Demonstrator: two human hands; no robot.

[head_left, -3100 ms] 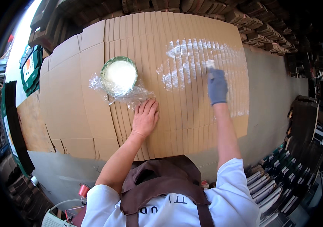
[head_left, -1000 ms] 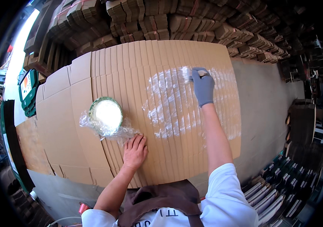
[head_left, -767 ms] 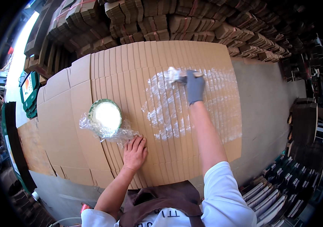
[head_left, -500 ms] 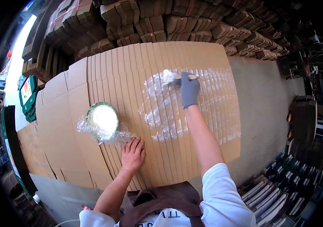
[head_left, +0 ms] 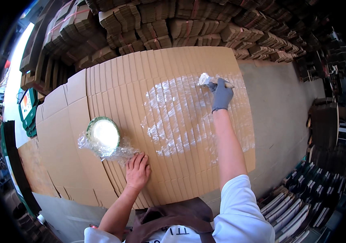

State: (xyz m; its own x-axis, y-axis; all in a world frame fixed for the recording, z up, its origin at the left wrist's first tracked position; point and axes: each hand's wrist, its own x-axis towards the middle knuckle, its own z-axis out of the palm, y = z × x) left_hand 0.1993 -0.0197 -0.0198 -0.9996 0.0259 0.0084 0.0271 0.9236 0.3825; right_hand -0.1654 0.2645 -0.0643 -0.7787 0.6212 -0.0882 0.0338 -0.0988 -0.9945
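the grey-gloved right hand (head_left: pixel 222 94), closed around a small white-tipped brush (head_left: pixel 206 79), has swung back right and further out than half a second ago, so the white glue patch (head_left: pixel 183 115) now spreads wider over the fanned brown cardboard sheets (head_left: pixel 112 81). the bare left hand (head_left: pixel 137 170) lies flat and open on them, just beside the green-rimmed glue bowl in clear plastic wrap (head_left: pixel 103 135), well apart from the right hand.

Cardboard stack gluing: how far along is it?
Done: white paste streaks cover the middle of the fanned brown cardboard sheets. In hand: the grey-gloved right hand holds a brush at the streaks' far right edge; the bare left hand lies flat beside the plastic-lined green bowl of white paste. Left: the left-side sheets and the near edge look bare.
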